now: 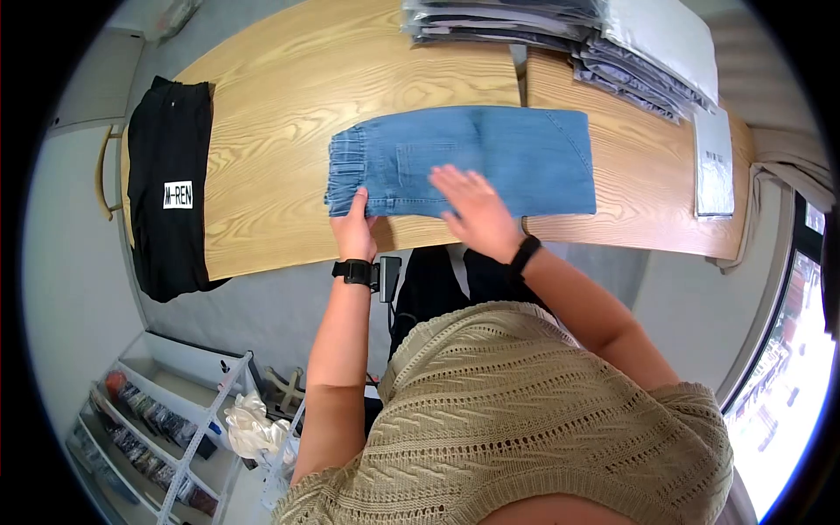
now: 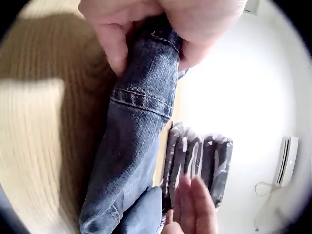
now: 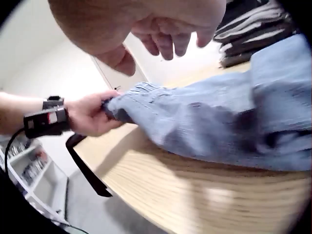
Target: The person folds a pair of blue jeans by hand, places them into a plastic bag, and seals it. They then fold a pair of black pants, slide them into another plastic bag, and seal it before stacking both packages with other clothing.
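A pair of blue jeans (image 1: 525,162) lies folded lengthwise across the wooden table, its elastic waistband (image 1: 346,166) toward the left. At the near corner of that waistband my left hand (image 1: 353,229) pinches the denim, thumb on top and fingers beneath. The left wrist view shows the gripped edge (image 2: 146,73) raised between thumb and fingers. My right hand (image 1: 477,214), slightly blurred, is over the near middle of the jeans with its fingers extended. In the right wrist view this hand (image 3: 146,29) hovers above the denim, holding nothing.
Black trousers (image 1: 166,219) with a white M-REN label hang over the table's left end. Stacks of bagged garments (image 1: 647,52) stand at the back right, with a flat packet (image 1: 713,166) beside them. A white shelf unit (image 1: 166,420) stands on the floor at lower left.
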Demonstrator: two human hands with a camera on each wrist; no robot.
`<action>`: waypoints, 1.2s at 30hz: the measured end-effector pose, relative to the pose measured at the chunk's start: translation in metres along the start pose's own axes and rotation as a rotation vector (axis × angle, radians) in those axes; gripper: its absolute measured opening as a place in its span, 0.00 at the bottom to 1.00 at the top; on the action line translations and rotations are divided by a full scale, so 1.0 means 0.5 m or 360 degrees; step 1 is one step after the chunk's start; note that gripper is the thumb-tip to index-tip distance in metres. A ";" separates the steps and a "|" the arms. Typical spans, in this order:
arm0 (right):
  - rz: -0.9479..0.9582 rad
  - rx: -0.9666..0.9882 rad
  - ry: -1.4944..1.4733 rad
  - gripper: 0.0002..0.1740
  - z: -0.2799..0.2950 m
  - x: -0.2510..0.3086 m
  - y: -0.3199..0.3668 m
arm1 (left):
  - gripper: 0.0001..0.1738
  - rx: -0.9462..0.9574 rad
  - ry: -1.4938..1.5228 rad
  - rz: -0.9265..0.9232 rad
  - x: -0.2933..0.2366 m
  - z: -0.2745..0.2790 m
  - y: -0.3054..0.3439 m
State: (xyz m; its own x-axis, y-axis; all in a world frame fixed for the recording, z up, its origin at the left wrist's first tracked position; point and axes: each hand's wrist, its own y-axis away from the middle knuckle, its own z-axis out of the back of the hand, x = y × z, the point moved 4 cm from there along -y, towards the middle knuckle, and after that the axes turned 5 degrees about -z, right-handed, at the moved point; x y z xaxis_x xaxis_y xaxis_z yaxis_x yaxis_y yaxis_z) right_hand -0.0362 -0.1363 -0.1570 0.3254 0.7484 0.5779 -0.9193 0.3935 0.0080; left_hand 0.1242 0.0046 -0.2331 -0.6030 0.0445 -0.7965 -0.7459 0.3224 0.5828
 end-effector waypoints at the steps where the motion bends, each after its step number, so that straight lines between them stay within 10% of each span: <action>1: -0.0161 -0.0014 0.0206 0.32 0.018 -0.031 0.024 | 0.19 -0.0043 -0.0032 -0.0110 -0.018 -0.013 0.013; 12: -0.0467 -0.0143 0.0355 0.30 0.037 -0.181 0.148 | 0.19 0.0236 -0.0978 -0.1356 -0.139 -0.307 0.250; 15: -0.0646 -0.0357 -0.0846 0.17 0.108 -0.254 0.162 | 0.18 0.0488 -0.1376 -0.1705 -0.099 -0.436 0.297; 21: -0.1437 -0.0307 -0.2630 0.27 0.149 -0.442 0.261 | 0.16 0.1027 -0.2238 -0.1901 0.106 -0.624 0.328; 26: -0.1492 -0.0182 -0.2629 0.26 0.181 -0.438 0.249 | 0.13 0.0965 -0.2326 -0.2221 0.184 -0.635 0.321; 31: -0.1392 0.0056 -0.2531 0.17 0.174 -0.453 0.230 | 0.36 0.1557 -0.1889 -0.1789 0.139 -0.573 0.313; 36: -0.1133 0.0137 -0.2486 0.22 0.193 -0.443 0.232 | 0.41 0.1272 -0.2094 -0.1936 0.083 -0.434 0.279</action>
State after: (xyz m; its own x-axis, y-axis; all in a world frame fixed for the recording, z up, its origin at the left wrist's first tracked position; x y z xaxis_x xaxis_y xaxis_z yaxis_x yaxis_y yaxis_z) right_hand -0.2362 -0.3078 -0.2052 0.1841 -0.7572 0.6268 -0.7260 0.3251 0.6060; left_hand -0.0661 -0.1537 -0.1496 0.8774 -0.0571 -0.4764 -0.0280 0.9851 -0.1695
